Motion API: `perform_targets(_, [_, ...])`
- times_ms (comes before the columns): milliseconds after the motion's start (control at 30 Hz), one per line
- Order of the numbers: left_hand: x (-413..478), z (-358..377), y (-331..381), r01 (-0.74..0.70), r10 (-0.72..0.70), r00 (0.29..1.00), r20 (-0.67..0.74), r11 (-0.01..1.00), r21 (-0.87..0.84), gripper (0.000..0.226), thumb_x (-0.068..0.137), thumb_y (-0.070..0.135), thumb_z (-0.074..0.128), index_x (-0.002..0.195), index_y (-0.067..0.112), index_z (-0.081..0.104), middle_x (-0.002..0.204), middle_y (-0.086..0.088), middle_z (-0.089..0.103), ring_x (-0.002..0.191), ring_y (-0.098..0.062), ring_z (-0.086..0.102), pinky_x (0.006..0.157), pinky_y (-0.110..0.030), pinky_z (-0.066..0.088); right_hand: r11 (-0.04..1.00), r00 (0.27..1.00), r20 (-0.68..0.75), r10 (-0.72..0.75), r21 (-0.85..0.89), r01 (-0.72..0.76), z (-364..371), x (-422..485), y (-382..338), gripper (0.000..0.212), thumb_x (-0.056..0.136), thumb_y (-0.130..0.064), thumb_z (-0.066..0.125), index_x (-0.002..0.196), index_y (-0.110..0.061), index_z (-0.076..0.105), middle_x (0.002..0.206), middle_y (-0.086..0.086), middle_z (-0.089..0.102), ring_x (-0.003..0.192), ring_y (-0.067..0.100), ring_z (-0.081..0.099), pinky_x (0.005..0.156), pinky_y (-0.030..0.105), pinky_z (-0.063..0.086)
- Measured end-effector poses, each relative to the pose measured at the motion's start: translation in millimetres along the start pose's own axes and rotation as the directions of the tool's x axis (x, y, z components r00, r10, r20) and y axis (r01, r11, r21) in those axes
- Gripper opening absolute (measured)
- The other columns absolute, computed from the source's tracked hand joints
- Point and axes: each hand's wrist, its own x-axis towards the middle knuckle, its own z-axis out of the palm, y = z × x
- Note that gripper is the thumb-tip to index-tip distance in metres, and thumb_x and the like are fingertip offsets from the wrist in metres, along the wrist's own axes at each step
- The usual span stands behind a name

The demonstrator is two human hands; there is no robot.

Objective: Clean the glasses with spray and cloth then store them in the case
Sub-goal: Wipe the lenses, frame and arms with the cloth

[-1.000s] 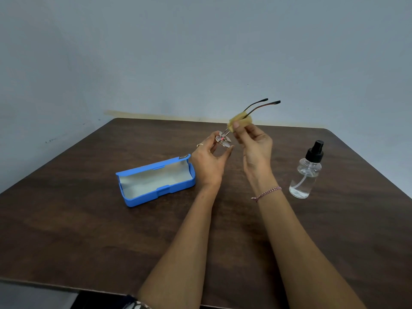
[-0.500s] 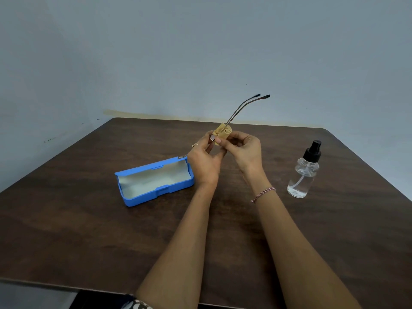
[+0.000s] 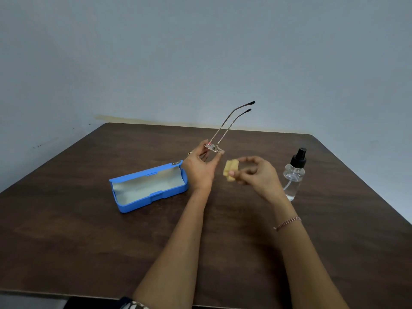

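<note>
My left hand pinches the front of thin metal-framed glasses above the table, their two temples pointing up and away with dark tips. My right hand holds a small folded yellow cloth a short way right of and below the lenses, apart from them. The blue glasses case lies open on the table just left of my left wrist, its pale lining showing. A clear spray bottle with a black pump top stands upright behind my right hand.
A dark brown wooden table fills the lower view, with its far edge near a grey wall. My right wrist wears a thin bracelet. A ring sits on my left hand.
My right hand with the cloth has pulled away from the lenses, down and to the right. The left hand keeps the glasses, temples now tilted more upright.
</note>
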Motion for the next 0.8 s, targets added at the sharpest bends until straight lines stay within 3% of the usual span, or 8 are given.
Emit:
perform_targets(100, [1,1,-2,0.039,-0.039,0.999,0.010,0.999,-0.031,0.058,0.064,0.013,0.086,0.117,0.007,0.064,0.103,-0.007,0.070,0.093,-0.008,0.067,0.079,-0.013,0.052,0.985,0.990,0.076,0.119,-0.132,-0.109,-6,-9,9,0.039,0.066,-0.010,0.083,0.096,-0.008,0.059,0.059,0.000,0.065,0.046,0.002,0.060,0.047,0.014,0.050])
perform_targets(233, [2,3,-3,0.088,-0.085,0.995,0.050,0.994,-0.064,0.059,0.064,0.012,0.085,0.118,0.005,0.063,0.097,-0.004,0.070,0.083,0.000,0.067,0.074,-0.012,0.053,0.945,0.960,0.122,0.251,-0.244,-0.216,-8,-9,20,0.035,0.065,-0.011,0.084,0.095,-0.009,0.066,0.072,0.006,0.065,0.059,0.010,0.063,0.060,0.020,0.057])
perform_targets(367, [2,3,-3,0.098,-0.095,0.993,0.070,0.994,-0.040,0.055,0.064,0.018,0.086,0.114,0.008,0.066,0.088,0.002,0.071,0.076,0.008,0.065,0.073,-0.012,0.054,0.935,0.972,0.090,0.218,-0.305,-0.182,-7,-9,25,0.028,0.069,-0.023,0.082,0.091,-0.013,0.068,0.073,0.002,0.065,0.063,0.010,0.063,0.070,0.025,0.057])
perform_targets(467, [3,4,-5,0.125,-0.123,0.988,0.096,0.992,-0.017,0.048,0.062,0.027,0.087,0.105,0.015,0.070,0.082,0.008,0.072,0.078,0.005,0.067,0.079,-0.022,0.057,0.929,0.991,-0.064,0.121,-0.344,-0.136,-3,-5,22,0.029,0.079,-0.044,0.070,0.090,-0.016,0.068,0.072,-0.002,0.067,0.066,0.010,0.064,0.071,0.026,0.051])
perform_targets(533, [4,4,-7,0.154,-0.150,0.981,0.121,0.988,-0.023,0.042,0.061,0.030,0.087,0.098,0.019,0.071,0.079,0.008,0.073,0.080,-0.001,0.069,0.082,-0.028,0.057,0.939,0.981,-0.177,0.074,-0.320,-0.128,0,1,18,0.034,0.085,-0.046,0.061,0.096,-0.015,0.065,0.084,-0.001,0.067,0.081,0.014,0.065,0.073,0.026,0.048])
perform_targets(667, [2,5,-2,0.243,-0.230,0.965,0.121,0.965,-0.101,0.031,0.064,0.025,0.085,0.092,0.020,0.072,0.074,0.011,0.071,0.075,0.006,0.066,0.075,-0.017,0.052,0.945,0.948,-0.316,0.047,-0.294,-0.145,7,15,12,0.033,0.095,-0.034,0.050,0.113,-0.008,0.060,0.109,0.006,0.063,0.105,0.019,0.056,0.079,0.023,0.037])
perform_targets(733, [1,4,0,0.291,-0.268,0.952,0.150,0.943,-0.162,0.026,0.066,0.021,0.085,0.088,0.019,0.071,0.074,0.009,0.071,0.076,0.005,0.067,0.076,-0.016,0.052,0.969,0.930,-0.359,0.078,-0.192,-0.156,10,24,18,0.035,0.097,-0.031,0.046,0.119,-0.006,0.058,0.116,0.008,0.062,0.111,0.022,0.055,0.086,0.024,0.039])
perform_targets(800, [0,5,1,0.354,-0.310,0.929,0.203,0.904,-0.238,0.028,0.067,0.018,0.084,0.091,0.014,0.070,0.081,0.001,0.074,0.086,-0.008,0.070,0.083,-0.025,0.054,0.989,0.918,-0.371,0.136,-0.010,-0.150,14,33,25,0.036,0.098,-0.029,0.045,0.122,-0.006,0.056,0.113,0.007,0.063,0.109,0.022,0.058,0.095,0.030,0.044])
